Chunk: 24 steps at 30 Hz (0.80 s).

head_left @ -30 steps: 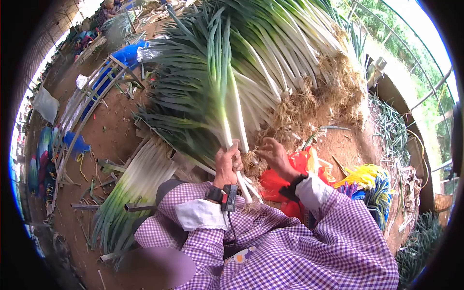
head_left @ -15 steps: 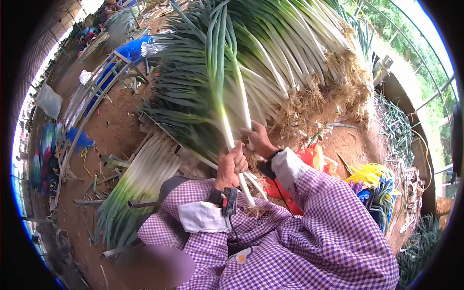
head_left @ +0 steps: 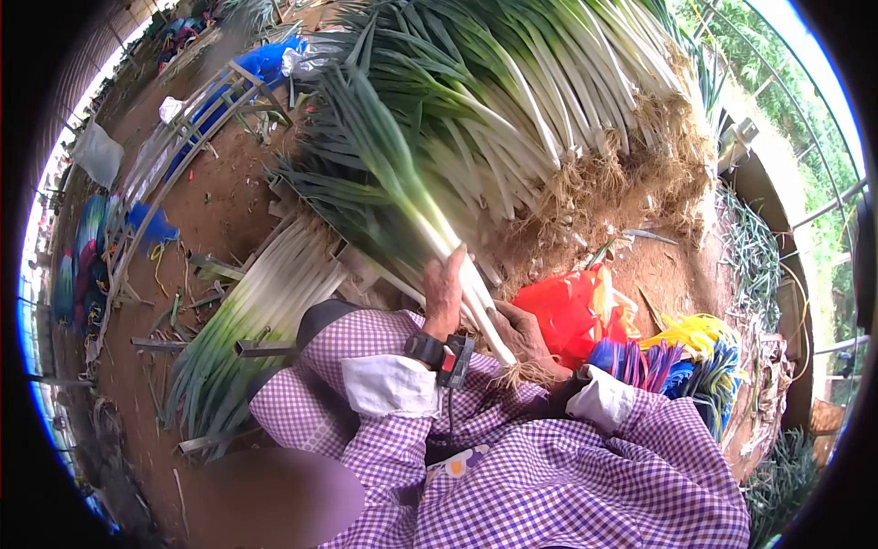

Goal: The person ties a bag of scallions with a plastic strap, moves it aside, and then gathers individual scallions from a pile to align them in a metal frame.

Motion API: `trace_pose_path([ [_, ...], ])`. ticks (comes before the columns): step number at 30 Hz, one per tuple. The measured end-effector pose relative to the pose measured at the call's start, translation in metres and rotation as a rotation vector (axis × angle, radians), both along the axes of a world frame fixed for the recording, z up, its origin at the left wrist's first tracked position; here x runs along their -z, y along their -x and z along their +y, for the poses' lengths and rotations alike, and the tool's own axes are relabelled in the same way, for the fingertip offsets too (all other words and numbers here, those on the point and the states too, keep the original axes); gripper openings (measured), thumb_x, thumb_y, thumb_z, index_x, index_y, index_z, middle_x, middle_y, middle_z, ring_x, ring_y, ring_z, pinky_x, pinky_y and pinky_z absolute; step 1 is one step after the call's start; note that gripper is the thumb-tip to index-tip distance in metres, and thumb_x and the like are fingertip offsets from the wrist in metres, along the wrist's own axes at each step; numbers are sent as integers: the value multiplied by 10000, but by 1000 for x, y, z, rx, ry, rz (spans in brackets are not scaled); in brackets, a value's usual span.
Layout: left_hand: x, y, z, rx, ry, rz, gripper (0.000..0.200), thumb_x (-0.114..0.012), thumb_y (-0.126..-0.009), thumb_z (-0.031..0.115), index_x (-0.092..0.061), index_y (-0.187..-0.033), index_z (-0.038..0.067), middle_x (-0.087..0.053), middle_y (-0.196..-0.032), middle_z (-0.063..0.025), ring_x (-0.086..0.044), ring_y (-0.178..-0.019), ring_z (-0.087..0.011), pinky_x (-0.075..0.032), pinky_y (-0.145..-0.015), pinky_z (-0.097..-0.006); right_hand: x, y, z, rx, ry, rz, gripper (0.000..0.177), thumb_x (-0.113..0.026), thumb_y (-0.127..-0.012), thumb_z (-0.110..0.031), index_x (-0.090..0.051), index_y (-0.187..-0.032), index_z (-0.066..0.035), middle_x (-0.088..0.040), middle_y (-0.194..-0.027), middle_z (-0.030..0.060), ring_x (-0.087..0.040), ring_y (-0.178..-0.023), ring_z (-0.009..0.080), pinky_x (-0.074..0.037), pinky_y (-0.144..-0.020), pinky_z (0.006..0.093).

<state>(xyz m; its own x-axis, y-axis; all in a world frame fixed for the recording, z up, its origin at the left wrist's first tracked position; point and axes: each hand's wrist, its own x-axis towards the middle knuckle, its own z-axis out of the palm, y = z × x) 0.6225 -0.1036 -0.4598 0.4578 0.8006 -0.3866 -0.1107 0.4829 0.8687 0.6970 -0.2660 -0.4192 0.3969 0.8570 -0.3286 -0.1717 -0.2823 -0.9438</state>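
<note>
Dirt floor (head_left: pixel 229 210) under some kind of tunnel shed, stuff scattered everywhere. Over at the floor's left edge there's a white bag (head_left: pixel 96 153) and a scrap of blue plastic (head_left: pixel 146 222), then a metal rack (head_left: pixel 183 151) lying at a slant.

Next to that, near the person's knee, a laid-out row of green onions (head_left: pixel 265 311) sits flat on the ground with clean white stalks, all pointing the same way.

Middle of the view: the left hand (head_left: pixel 445 293) is clenched tight around the white stalks of a handful of green onions (head_left: pixel 422 212), leaves fanning up and away toward the far left. The right hand (head_left: pixel 523 331) sits just beside it at the root end, fingers curled closed on the bottom of that same handful, right over the lap.

Behind all this is the big heap (head_left: pixel 549 101), roots and dirt on every one. Right of the hands there's a red bag (head_left: pixel 567 316) and a bundle of coloured ties (head_left: pixel 695 352).

Judging by the piles, this is early days — the tidy row is tiny next to that heap, so most of it looks untouched.
</note>
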Motion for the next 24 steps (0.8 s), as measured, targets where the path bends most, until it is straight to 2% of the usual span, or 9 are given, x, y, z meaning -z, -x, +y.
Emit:
trace_pose_path([
  [2, -5, 0, 0, -12, 55, -74, 401, -692, -925, 351, -632, -1061, -22, -711, -935, -138, -693, -816, -202, -556, -728, -310, -5, -7, 2, -44, 119, 106, 474, -550, -1049, -352, -598, -1285, 57, -663, -991, 49, -588, -867, 111, -483, -728, 268],
  [5, -18, 5, -3, -8, 151, -177, 394, -669, -945, 312, -619, -1111, -42, -716, -1044, -196, -708, -940, -248, -567, -836, -331, -10, -15, 2, -119, -4, 109, 485, -575, -1037, -332, -581, -1292, 81, -663, -1013, 63, -594, -868, 122, -488, -727, 278],
  [8, -11, 7, -1, -7, 237, -271, 330, -636, -967, 229, -610, -1143, -50, -709, -1096, -224, -705, -990, -273, -560, -928, -348, -28, -17, 3, -175, 33, 188, 475, -602, -1022, -312, -580, -1292, 78, -666, -1050, 76, -606, -887, 132, -495, -741, 279],
  [12, -9, 7, 0, -40, 339, -303, 259, -606, -992, 118, -573, -1145, -88, -689, -1119, -202, -704, -1028, -297, -591, -941, -392, -23, -19, 6, -218, 32, 184, 481, -671, -979, -279, -585, -1285, 83, -672, -1067, 91, -619, -935, 147, -506, -774, 285],
  [15, -14, 8, -2, -96, 333, -336, 271, -608, -995, 102, -534, -1171, -90, -650, -1150, -190, -690, -1065, -306, -597, -944, -417, -21, -16, 5, -268, -48, 168, 498, -669, -980, -261, -540, -1316, 84, -662, -1031, 97, -612, -905, 139, -501, -750, 286],
  [17, -13, 7, -4, -123, 340, -328, 262, -597, -1006, 120, -533, -1179, -65, -650, -1141, -174, -688, -1065, -312, -601, -921, -432, -25, -15, 5, -302, -15, 91, 432, -642, -993, -252, -541, -1257, 74, -654, -944, 89, -627, -801, 146, -507, -651, 312],
  [20, -7, 6, -4, -137, 371, -313, 241, -585, -1016, 148, -544, -1170, -34, -651, -1122, -159, -693, -1048, -310, -596, -908, -450, -10, -16, 4, -350, -44, -244, 390, -622, -987, -222, -533, -1261, 40, -640, -780, 107, -642, -654, 185, -517, -559, 370],
  [23, -6, 7, -2, -134, 362, -297, 238, -571, -1026, 169, -529, -1164, -20, -647, -1123, -149, -684, -1070, -306, -589, -921, -452, -33, -17, 2, -405, 146, -199, 482, -615, -1013, -303, -511, -1325, 50, -655, -926, 97, -618, -805, 153, -518, -683, 347],
  [24, -7, 6, -2, -135, 376, -293, 239, -571, -1026, 175, -521, -1169, -10, -645, -1111, -144, -683, -1062, -299, -586, -922, -451, -36, -15, 1, -382, 156, -208, 460, -584, -1026, -304, -514, -1326, 38, -656, -881, 125, -635, -766, 189, -521, -670, 371],
])
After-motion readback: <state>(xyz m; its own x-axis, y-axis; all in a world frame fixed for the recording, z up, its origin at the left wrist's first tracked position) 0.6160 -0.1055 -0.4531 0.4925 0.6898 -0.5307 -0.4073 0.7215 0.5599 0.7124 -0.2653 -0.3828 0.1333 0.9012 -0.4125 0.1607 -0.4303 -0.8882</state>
